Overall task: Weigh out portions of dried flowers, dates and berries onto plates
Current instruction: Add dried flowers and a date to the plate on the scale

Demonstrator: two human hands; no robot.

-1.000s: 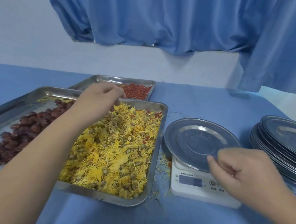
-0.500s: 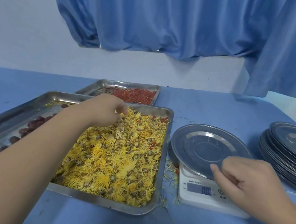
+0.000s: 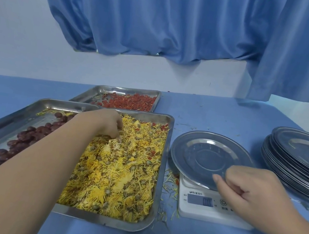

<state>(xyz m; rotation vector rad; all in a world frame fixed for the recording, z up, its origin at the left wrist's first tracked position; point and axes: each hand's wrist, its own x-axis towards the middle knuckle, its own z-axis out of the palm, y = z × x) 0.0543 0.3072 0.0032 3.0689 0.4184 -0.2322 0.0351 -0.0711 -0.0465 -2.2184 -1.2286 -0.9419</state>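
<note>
Left hand (image 3: 106, 123) fingers curl, gripping yellow dried flowers (image 3: 120, 173); right hand (image 3: 249, 192) pinches round steel plate (image 3: 202, 152) on white digital scale (image 3: 192, 210).

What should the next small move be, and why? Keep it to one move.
Probably lift the left hand with its pinch of dried flowers and drop it on the plate. That hand is curled into the flowers, the plate on the scale is bare, and the right hand holds its rim.
</note>
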